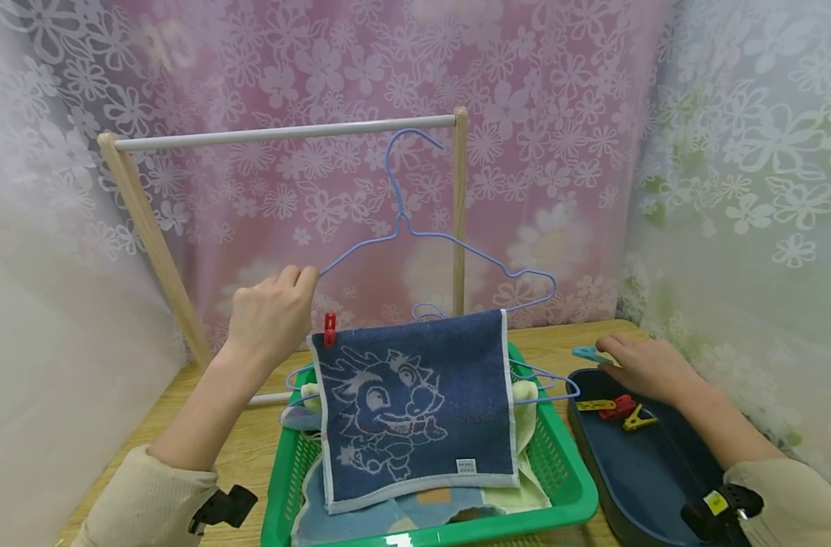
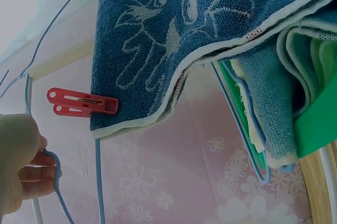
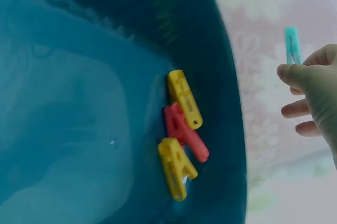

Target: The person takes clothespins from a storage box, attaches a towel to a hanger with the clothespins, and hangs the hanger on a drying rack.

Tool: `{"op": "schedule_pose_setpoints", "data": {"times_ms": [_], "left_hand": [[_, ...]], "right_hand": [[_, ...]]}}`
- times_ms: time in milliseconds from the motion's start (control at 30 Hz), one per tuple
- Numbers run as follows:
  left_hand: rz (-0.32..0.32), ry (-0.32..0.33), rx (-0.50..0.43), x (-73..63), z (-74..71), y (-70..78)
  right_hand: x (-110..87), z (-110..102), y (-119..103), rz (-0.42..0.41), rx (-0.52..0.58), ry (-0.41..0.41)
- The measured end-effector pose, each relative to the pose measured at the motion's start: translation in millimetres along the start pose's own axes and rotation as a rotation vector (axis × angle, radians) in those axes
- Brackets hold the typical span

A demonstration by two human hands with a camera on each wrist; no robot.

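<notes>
My left hand (image 1: 273, 315) grips a blue wire hanger (image 1: 477, 253) by its left shoulder and holds it up in front of me. Over the hanger's lower bar drapes a dark blue towel (image 1: 480, 403) with a cartoon figure on it. A red clothespin (image 2: 84, 103) clamps the towel's top left corner, close to the hand. On the right, my right hand (image 1: 651, 368) pinches a light blue clothespin (image 3: 293, 45) between thumb and fingers, over the far rim of the dark tray. The towel's top right corner bears no clothespin.
The dark blue tray (image 1: 655, 471) holds yellow clothespins (image 3: 184, 99) and a red one (image 3: 184, 132). Behind the towel stands a green basket (image 1: 579, 494) with more towels on hangers. A drying rack (image 1: 285, 133) with a metal rail rises at the back.
</notes>
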State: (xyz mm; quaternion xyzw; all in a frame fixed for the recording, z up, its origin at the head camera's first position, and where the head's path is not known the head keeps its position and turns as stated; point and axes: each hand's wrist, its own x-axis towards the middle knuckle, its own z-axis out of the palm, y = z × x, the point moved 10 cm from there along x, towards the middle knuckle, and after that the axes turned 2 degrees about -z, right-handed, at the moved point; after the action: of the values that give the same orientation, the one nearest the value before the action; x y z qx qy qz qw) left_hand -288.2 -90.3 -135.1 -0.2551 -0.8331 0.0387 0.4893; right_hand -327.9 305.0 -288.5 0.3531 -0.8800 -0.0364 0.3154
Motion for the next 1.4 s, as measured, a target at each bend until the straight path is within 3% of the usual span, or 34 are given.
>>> {"op": "schedule_pose_setpoints", "data": {"times_ms": [433, 700, 1067, 1400], "left_hand": [[0.0, -0.007, 0.01, 1.1, -2.1, 0.2], [0.004, -0.008, 0.008, 0.8, -3.0, 0.5], [0.006, -0.003, 0.014, 0.7, -3.8, 0.8], [-0.004, -0.013, 0.014, 0.2, -3.5, 0.2]], "right_hand": [[20.9, -46.6, -10.3, -0.07, -0.003, 0.223], [32.3, -71.2, -19.5, -0.089, -0.051, 0.269], [55.0, -103.1, -40.5, -0.159, -0.018, 0.37], [67.5, -115.9, -62.1, -0.226, -0.001, 0.406]]}}
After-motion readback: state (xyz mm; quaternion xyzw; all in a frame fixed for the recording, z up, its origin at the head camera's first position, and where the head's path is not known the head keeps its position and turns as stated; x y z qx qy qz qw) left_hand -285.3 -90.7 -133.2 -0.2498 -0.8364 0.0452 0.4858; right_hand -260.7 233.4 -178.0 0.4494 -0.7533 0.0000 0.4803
